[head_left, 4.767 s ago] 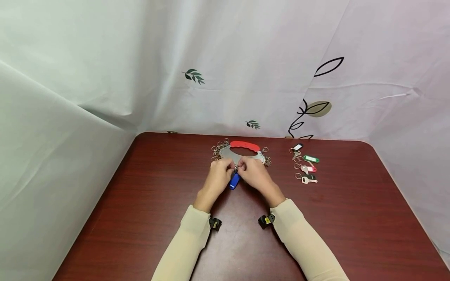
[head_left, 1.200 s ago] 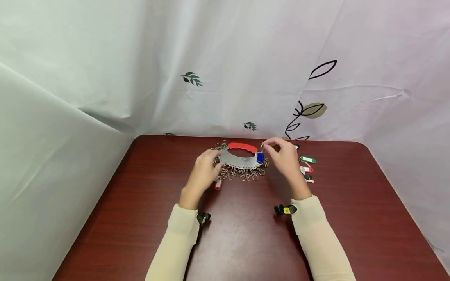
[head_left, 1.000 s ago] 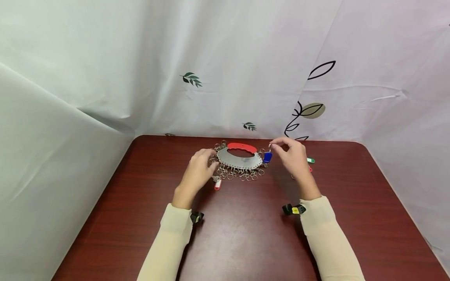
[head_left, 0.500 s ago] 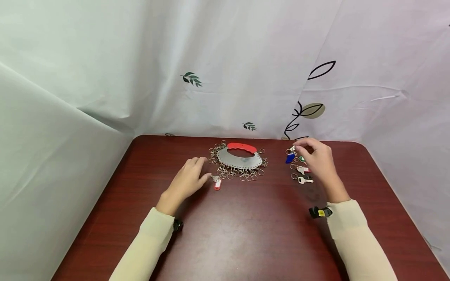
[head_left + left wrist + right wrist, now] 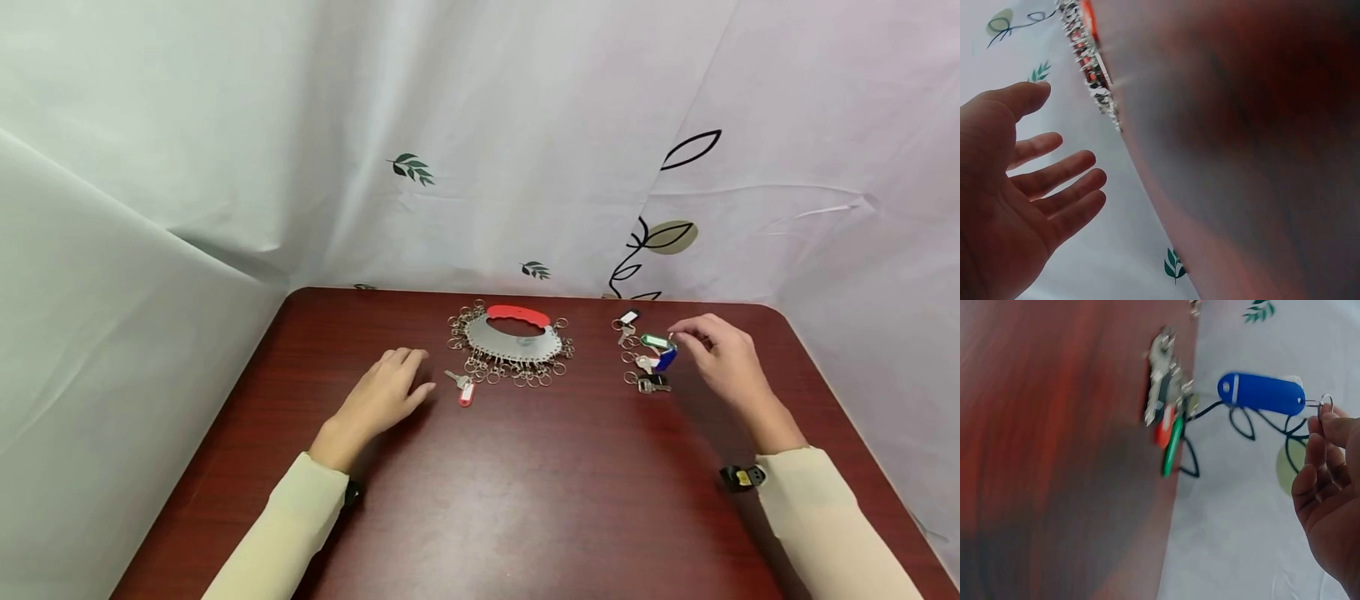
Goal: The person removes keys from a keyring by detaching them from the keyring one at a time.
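In the head view my right hand [image 5: 723, 358] pinches the ring of a blue key tag [image 5: 665, 359], which hangs over the keys at the right. The right wrist view shows the blue key tag [image 5: 1263, 394] dangling from its metal ring [image 5: 1325, 403] between thumb and finger. My left hand [image 5: 381, 396] has its fingers relaxed, holds nothing and is left of a key with a red tag [image 5: 466, 393]. Behind that key lies a metal key-holder plate [image 5: 506, 342] with a red handle [image 5: 517, 315] and many small rings round its edge. My left hand [image 5: 1035, 181] also appears with fingers apart.
At the right, in a rough column, lie keys with a black tag [image 5: 628, 317], a green tag [image 5: 656, 341] and a red tag, the last partly hidden by the blue one. A dark-headed key [image 5: 654, 383] lies nearest. White cloth [image 5: 480, 167] hangs behind the brown table [image 5: 510, 500].
Both hands were together at the plate's front with the blue key tag. My right hand has carried it right, away from the plate to the other keys. My left hand has drawn back leftward.
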`<state>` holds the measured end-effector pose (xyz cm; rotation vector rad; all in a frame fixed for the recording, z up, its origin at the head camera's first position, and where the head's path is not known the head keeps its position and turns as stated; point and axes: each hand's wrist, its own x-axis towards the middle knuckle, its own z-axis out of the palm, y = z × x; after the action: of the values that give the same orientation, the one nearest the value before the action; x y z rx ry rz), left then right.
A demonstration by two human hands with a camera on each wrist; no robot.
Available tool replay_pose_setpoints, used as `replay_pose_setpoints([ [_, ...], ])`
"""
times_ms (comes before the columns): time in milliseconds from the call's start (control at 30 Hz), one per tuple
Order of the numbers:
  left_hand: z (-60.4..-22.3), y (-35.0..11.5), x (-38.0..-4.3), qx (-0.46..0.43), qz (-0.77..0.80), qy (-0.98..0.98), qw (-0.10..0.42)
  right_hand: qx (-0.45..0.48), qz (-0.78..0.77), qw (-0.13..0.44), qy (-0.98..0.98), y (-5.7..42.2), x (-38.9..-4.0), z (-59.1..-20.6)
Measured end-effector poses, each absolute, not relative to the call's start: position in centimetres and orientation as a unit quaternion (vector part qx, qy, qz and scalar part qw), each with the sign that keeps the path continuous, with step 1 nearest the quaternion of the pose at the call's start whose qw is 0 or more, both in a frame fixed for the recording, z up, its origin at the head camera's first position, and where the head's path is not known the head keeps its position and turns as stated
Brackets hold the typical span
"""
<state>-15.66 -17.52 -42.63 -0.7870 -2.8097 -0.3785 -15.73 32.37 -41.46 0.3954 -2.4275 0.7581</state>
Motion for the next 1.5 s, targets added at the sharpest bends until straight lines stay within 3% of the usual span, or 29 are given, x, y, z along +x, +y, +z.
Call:
replay_pose_setpoints([
  [500,-43.0,-17.8,-14.7,-0.326,-0.083,-0.929,0.151,0.277,0.124,0.236,-0.923,34.9,-13.7,-42.1],
  [1500,-43.5,-14.8,-14.1,-0.369,-0.073,-0.906,0.196,0.389,0.064,0.161,-0.905,28.3,-15.2,-45.6],
])
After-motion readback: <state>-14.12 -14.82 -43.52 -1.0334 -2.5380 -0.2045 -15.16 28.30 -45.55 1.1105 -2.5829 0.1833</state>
